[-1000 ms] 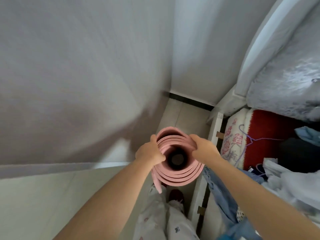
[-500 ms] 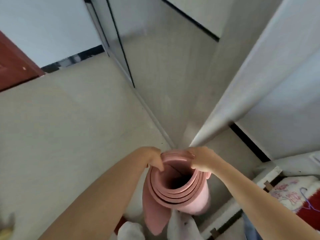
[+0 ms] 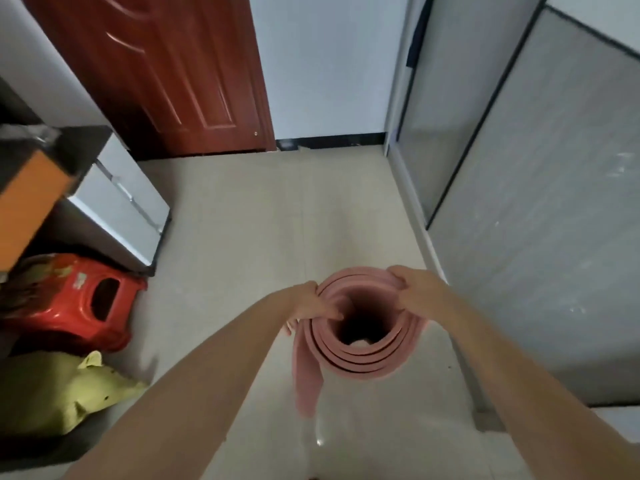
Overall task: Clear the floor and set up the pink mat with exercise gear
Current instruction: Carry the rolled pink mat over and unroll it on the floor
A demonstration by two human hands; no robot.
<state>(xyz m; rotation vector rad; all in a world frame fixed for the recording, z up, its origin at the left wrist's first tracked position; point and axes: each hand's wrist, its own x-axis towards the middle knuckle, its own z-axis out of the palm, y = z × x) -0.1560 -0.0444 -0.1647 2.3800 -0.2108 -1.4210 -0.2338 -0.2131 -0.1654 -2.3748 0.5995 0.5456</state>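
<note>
Left hand [image 3: 313, 304] gripping near-left rim of rolled pink mat [image 3: 360, 344], thumb inside the coil | right hand [image 3: 417, 293] clamped over far-right rim | mat upright between both hands, above tiled floor [image 3: 277, 220], loose flap hanging down | red stool [image 3: 78, 299] at left.

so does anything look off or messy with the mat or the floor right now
The mat is rolled loosely, and one loose flap hangs below the roll on its left. Both hands, left and right, grip its top rim. A red stool lies on its side by the cabinet, next to a yellow-green bag.
</note>
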